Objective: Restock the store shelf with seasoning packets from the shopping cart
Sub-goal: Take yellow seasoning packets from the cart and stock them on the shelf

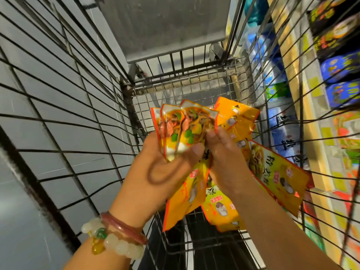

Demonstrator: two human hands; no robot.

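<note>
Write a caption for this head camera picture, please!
Both hands gather yellow seasoning packets over the shopping cart.

Both hands over the cart (pixel 175 75) basket: left hand (pixel 155 172) and right hand (pixel 224 158) side by side, a fan of packets (pixel 185 129) between them, sticking up above the fingers. More loose packets (pixel 276 172) below and to the right, on the cart floor (some against the right wall). Shelf (pixel 315 133) w/ goods just outside the cart's right side.

I am looking down into a grey wire shopping cart (pixel 78 114) standing in a shop aisle. Beside it on the right, yellow-edged store shelves (pixel 288 61) are showing rows of blue, black and green packaged goods (pixel 340 67), with paper price labels (pixel 314 86) lining the edges.
</note>
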